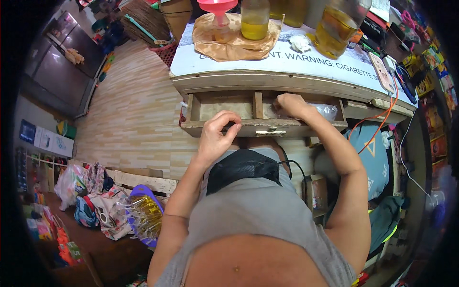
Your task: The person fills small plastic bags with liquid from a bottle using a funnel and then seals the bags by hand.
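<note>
A shallow wooden drawer (220, 125) stands pulled out from under the table, with a divider (258, 105) splitting it in two. My right hand (292, 105) reaches into the right compartment, fingers curled downward; their tips and whatever they hold are hidden. Beside that wrist lies a clear plastic bag (327, 111). At the drawer's front edge, toward its left end, is my left hand (219, 136). Its fingers are loosely bent, the thumb apart from them, and nothing shows between. A metal latch (271, 131) sits on the drawer front.
On the table (191, 66) stand a pink funnel (220, 6), brown paper (205, 40), a jar of yellow liquid (254, 28) and a larger bottle (332, 33). A phone (381, 71) and an orange cable (380, 125) are at the right. Bags (107, 210) lie at the lower left.
</note>
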A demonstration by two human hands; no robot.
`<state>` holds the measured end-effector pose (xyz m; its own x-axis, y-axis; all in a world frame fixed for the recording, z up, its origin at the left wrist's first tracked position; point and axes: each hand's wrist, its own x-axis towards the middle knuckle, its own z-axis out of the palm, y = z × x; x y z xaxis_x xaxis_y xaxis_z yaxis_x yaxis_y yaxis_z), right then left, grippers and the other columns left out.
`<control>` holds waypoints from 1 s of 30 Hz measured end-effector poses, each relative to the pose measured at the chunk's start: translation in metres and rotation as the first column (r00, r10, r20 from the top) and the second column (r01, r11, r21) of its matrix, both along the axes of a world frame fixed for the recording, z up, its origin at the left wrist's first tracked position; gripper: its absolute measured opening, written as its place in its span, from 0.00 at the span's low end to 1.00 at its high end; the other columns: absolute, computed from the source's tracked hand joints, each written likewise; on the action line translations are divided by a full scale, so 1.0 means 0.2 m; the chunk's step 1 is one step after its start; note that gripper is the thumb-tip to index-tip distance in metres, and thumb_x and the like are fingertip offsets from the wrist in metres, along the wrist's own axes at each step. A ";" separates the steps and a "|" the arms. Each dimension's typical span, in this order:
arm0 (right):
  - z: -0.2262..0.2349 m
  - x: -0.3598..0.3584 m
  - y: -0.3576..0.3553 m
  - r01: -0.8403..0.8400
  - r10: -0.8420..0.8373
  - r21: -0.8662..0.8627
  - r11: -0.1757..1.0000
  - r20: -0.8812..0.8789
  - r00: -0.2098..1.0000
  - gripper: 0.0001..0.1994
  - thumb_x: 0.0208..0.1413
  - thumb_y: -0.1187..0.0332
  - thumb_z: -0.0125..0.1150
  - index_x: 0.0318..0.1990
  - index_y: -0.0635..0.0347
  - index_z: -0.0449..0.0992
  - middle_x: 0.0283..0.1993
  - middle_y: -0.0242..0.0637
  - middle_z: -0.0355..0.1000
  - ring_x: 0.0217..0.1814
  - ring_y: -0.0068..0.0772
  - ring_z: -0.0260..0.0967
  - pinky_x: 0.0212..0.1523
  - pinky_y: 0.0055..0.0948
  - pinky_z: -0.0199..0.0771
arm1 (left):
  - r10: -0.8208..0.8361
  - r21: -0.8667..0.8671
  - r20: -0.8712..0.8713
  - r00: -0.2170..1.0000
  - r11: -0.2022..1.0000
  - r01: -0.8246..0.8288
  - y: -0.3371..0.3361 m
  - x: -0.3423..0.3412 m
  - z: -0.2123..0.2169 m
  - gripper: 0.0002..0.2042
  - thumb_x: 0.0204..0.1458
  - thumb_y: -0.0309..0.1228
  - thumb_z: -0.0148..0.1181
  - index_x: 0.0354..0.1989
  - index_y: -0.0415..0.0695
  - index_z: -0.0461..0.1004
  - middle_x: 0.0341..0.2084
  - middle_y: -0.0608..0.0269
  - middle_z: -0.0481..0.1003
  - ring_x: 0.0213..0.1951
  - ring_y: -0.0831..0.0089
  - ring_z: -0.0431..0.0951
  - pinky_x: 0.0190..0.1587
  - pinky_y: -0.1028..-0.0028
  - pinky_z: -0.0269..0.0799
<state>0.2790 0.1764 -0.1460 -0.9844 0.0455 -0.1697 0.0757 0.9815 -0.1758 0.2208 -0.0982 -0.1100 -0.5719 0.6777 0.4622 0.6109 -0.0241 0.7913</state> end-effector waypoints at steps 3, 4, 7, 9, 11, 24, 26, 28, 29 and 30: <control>0.02 0.02 0.00 0.019 -0.018 0.012 1.000 -0.026 0.999 0.07 0.44 0.70 0.54 0.30 0.61 0.76 0.31 0.49 0.73 0.36 0.50 0.72 0.36 0.43 0.70 | -0.009 0.011 -0.007 1.000 1.000 0.009 0.00 -0.01 -0.01 0.05 0.44 0.19 0.58 0.30 0.36 0.72 0.29 0.57 0.74 0.32 0.66 0.75 0.37 0.73 0.69; 0.04 0.04 0.00 0.020 -0.021 -0.003 1.000 -0.044 0.999 0.07 0.44 0.71 0.54 0.30 0.61 0.76 0.31 0.49 0.73 0.36 0.50 0.71 0.36 0.42 0.70 | -0.012 0.014 -0.014 1.000 1.000 0.013 0.00 -0.01 -0.01 0.05 0.44 0.19 0.58 0.30 0.36 0.72 0.29 0.57 0.74 0.32 0.66 0.75 0.36 0.73 0.69; 0.06 0.06 0.00 0.033 -0.038 -0.049 0.998 -0.104 0.994 0.07 0.44 0.72 0.53 0.30 0.60 0.76 0.31 0.49 0.73 0.37 0.50 0.71 0.37 0.42 0.70 | -0.008 -0.017 0.038 0.999 1.000 0.008 0.00 0.00 0.00 0.05 0.44 0.19 0.58 0.30 0.36 0.72 0.28 0.57 0.73 0.31 0.66 0.74 0.35 0.73 0.69; 0.06 0.06 0.00 0.037 -0.045 -0.076 0.996 -0.105 0.993 0.07 0.44 0.72 0.53 0.31 0.59 0.76 0.31 0.49 0.73 0.37 0.50 0.71 0.37 0.41 0.70 | -0.010 -0.004 0.026 1.000 1.000 0.010 0.01 0.00 -0.01 0.05 0.44 0.19 0.58 0.30 0.36 0.72 0.28 0.58 0.73 0.31 0.67 0.74 0.35 0.73 0.69; 0.06 0.06 0.00 0.035 -0.042 -0.097 0.995 -0.066 0.997 0.07 0.44 0.72 0.54 0.32 0.59 0.77 0.31 0.48 0.73 0.37 0.51 0.71 0.37 0.41 0.70 | -0.012 0.003 0.021 1.000 1.000 0.012 0.01 0.00 -0.01 0.05 0.44 0.19 0.58 0.30 0.36 0.72 0.28 0.57 0.73 0.31 0.66 0.74 0.35 0.73 0.69; 0.17 0.18 -0.04 0.036 -0.129 -0.323 0.946 -0.270 0.954 0.05 0.48 0.73 0.55 0.33 0.65 0.70 0.31 0.49 0.72 0.36 0.53 0.70 0.36 0.43 0.68 | 0.008 0.008 -0.006 1.000 1.000 -0.008 0.03 -0.03 -0.01 0.04 0.44 0.19 0.59 0.30 0.36 0.73 0.31 0.57 0.75 0.35 0.67 0.76 0.39 0.73 0.70; 0.17 0.19 -0.05 0.018 -0.137 -0.331 0.943 -0.338 0.931 0.06 0.49 0.74 0.57 0.33 0.66 0.68 0.30 0.51 0.71 0.35 0.54 0.69 0.34 0.41 0.68 | -0.008 -0.011 -0.008 1.000 1.000 0.008 0.04 -0.02 -0.02 0.04 0.44 0.19 0.59 0.29 0.36 0.73 0.31 0.57 0.75 0.36 0.68 0.76 0.40 0.73 0.70; 0.16 0.20 -0.06 0.023 -0.132 -0.308 0.951 -0.339 0.931 0.05 0.49 0.73 0.55 0.32 0.65 0.69 0.31 0.50 0.71 0.37 0.54 0.69 0.35 0.44 0.67 | -0.012 -0.033 -0.013 1.000 0.999 0.011 0.07 -0.01 0.00 0.04 0.45 0.20 0.59 0.29 0.36 0.73 0.30 0.57 0.75 0.35 0.66 0.76 0.40 0.73 0.70; 0.16 0.20 -0.06 0.024 -0.129 -0.297 0.955 -0.340 0.931 0.05 0.50 0.73 0.55 0.32 0.65 0.70 0.31 0.50 0.72 0.38 0.54 0.70 0.36 0.45 0.67 | -0.036 -0.060 -0.066 0.997 0.998 0.032 0.10 -0.01 0.00 0.04 0.45 0.20 0.59 0.30 0.37 0.73 0.30 0.56 0.74 0.35 0.64 0.76 0.39 0.72 0.70; 0.16 0.20 -0.06 0.028 -0.133 -0.297 0.954 -0.340 0.931 0.05 0.49 0.73 0.55 0.31 0.65 0.69 0.31 0.50 0.72 0.38 0.54 0.70 0.36 0.45 0.67 | -0.062 -0.088 -0.119 0.991 0.995 0.052 0.14 -0.01 0.02 0.05 0.45 0.21 0.58 0.31 0.37 0.73 0.29 0.55 0.74 0.34 0.62 0.75 0.38 0.71 0.70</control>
<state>0.3189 0.1649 -0.1147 -0.9770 0.1291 0.1694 0.0339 0.8796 -0.4744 0.2185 -0.0693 -0.1068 -0.4745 0.7469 0.4659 0.7023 0.0021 0.7119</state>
